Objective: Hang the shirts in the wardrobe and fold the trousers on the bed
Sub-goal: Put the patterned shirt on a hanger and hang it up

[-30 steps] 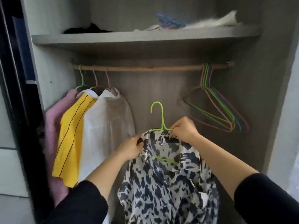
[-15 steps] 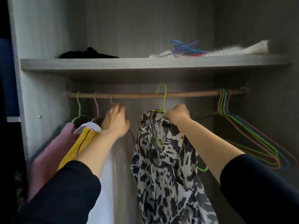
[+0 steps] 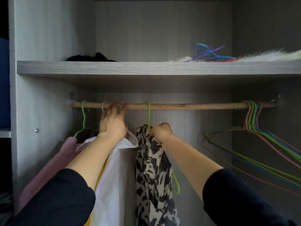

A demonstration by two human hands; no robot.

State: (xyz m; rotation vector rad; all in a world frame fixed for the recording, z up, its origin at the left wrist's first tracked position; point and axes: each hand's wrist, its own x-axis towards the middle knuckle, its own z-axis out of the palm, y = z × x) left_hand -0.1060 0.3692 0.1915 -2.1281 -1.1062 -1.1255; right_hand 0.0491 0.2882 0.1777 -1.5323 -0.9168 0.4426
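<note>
In the head view, the green hanger point(image 3: 149, 115) now has its hook over the wooden rod point(image 3: 187, 106). The spotted shirt point(image 3: 153, 168) hangs down from it, just beside the white shirt point(image 3: 114, 176). The right hand point(image 3: 160, 132) is curled tight on the top of the spotted shirt, right where the hanger's neck comes out. The left hand point(image 3: 112, 123) reaches up with fairly straight fingers. Its tips touch the rod by the pink hooks there, and it grips nothing that can be seen.

This looks like the shirt is as good as hung. The right hand only needs to let go. The left hand seems to be pushing the other hangers aside to make room.

A second ago both hands held the spotted shirt low down, and the green hook was well under the rod. Half a second ago the left hand had let go and was in the air near the white shirt, while the right hand lifted the hook up to the rod. The pink shirt point(image 3: 48, 160) on the far left and the bunch of empty hangers point(image 3: 254, 128) on the right have stayed where they were.
</note>
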